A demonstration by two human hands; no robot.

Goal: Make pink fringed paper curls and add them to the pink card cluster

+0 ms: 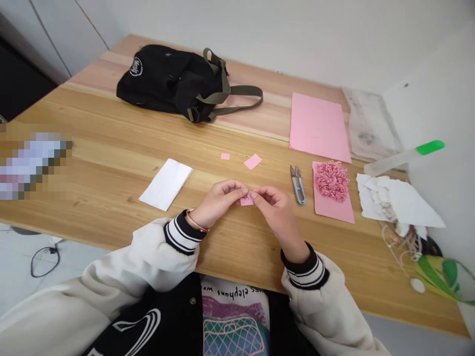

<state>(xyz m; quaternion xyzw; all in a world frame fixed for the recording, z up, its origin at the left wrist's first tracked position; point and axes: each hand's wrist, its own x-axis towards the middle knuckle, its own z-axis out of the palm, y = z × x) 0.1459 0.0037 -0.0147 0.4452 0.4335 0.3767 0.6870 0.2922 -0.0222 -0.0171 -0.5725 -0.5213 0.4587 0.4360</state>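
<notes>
My left hand (222, 200) and my right hand (275, 210) meet over the table, thumbs and forefingers pinched close together. Between the fingertips is a small pink piece of paper (246, 201), with tiny darker pink bits at its upper edge that are too small to make out. Just beyond the hands lie a pink paper rectangle (253, 161) and a smaller pink one (225, 156). Blue-handled thread snips (298, 185) rest to the right of my right hand. Farther right, a heap of pink, thin-stemmed bits (332, 181) sits on a pink sheet (336, 211).
A folded white cloth or paper (166, 184) lies left of my hands. Toward the back are a black bag (166, 81) and a large pink sheet (319, 126). White scraps (378, 195), a green-capped tube (404, 157) and tangled cords (406, 247) crowd the right side.
</notes>
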